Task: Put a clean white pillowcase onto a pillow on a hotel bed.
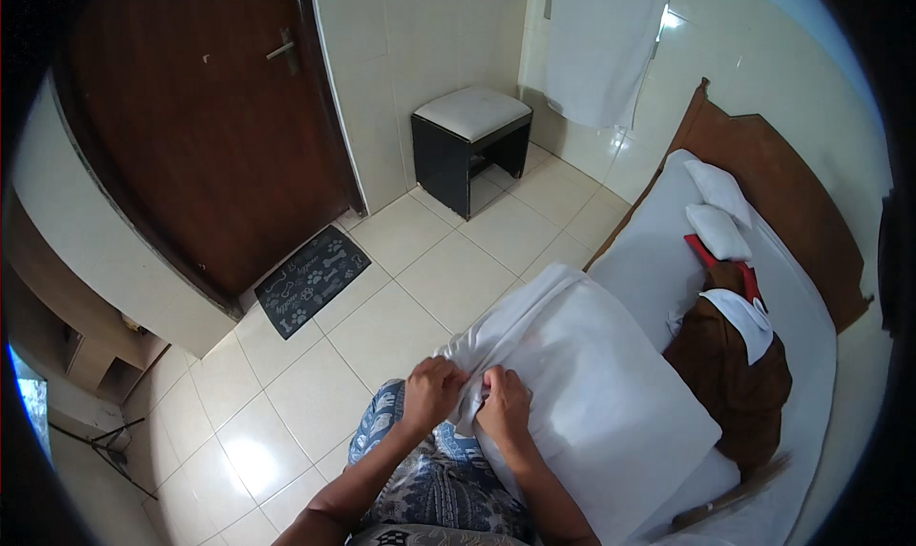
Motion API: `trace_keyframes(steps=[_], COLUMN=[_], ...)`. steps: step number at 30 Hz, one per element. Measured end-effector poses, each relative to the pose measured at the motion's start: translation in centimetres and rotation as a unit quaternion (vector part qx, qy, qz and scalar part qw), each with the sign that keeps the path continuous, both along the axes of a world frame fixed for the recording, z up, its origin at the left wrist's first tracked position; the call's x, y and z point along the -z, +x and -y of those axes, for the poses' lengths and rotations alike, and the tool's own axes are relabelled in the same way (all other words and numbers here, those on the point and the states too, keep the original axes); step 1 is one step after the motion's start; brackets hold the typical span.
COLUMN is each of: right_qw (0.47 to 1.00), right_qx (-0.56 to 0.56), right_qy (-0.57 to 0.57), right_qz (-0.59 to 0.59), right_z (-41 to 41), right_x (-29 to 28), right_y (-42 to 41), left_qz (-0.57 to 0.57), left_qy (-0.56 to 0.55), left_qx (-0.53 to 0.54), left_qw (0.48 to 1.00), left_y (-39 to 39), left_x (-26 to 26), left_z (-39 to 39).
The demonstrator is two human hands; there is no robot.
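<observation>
A large white pillow in a white pillowcase [615,396] leans across the near corner of the bed and my lap. Its gathered, wrinkled fabric end faces me. My left hand [431,394] pinches that fabric between its curled fingers. Close beside it, my right hand [505,409] grips another fold of the pillowcase. A short strip of bunched cloth lies between the two hands. Below them are my blue patterned trousers [447,485]. The fingertips are partly hidden by the folds.
The bed's white sheet [637,260] holds two small white pillows [718,181], brown cloth [730,381], a red item [751,285] and a broom-like bristled tool [741,496]. A black stool [440,163], dark doormat [313,281] and brown door [207,131] stand ahead.
</observation>
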State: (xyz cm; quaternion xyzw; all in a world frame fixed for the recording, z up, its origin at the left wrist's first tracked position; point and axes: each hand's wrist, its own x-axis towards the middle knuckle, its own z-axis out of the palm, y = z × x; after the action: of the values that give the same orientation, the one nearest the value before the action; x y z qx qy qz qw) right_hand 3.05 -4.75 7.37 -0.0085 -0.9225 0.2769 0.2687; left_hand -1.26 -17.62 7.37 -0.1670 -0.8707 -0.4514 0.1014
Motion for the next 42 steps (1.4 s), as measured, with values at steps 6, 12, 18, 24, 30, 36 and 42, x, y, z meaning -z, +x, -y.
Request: trace_keyframes(steps=[6,12,18,24,30,36,42], right_qw=[0.996,0.99,0.926,0.999,0.949,0.952,0.977], right_qx=[-0.085,-0.139,-0.284,0.037,-0.026,0.048,0.094], right_qy=[-0.016,-0.031,-0.094,0.018,-0.146,-0.057,-0.033], right_qz=[-0.019,-0.001,0.231,0.004,0.277,0.297,0.189], right_z=[0.6,1.3,-2.6,-17.1,-26.9,-16.1,-16.3], right_x=[0.2,-0.9,-5.1,-8.2,3.7,-7.2,-6.5], right_y=[2.6,4.7,3.2,-5.7,-5.6,-1.6,0.0], left_qz=[0.139,0.103,-0.074,-0.035,-0.06,-0.064,-0.104], left_qy=[-0.076,-0.181,-0.09,-0.084,-0.05,0.009,-0.028], left_qx=[0.05,0.081,0.196,0.252,0.209,0.073,0.098], left_qw=[0.986,0.975,0.974,0.963,0.975,0.995,0.989], left_y=[-0.3,-2.8,0.1,2.4,0.1,-5.1,-5.1], left_x=[-1.5,-1.2,-0.2,-2.2,-1.2,-4.8,-5.3], left_z=[1.0,-2.5,-1.0,0.5,-0.5,-6.3,-9.0])
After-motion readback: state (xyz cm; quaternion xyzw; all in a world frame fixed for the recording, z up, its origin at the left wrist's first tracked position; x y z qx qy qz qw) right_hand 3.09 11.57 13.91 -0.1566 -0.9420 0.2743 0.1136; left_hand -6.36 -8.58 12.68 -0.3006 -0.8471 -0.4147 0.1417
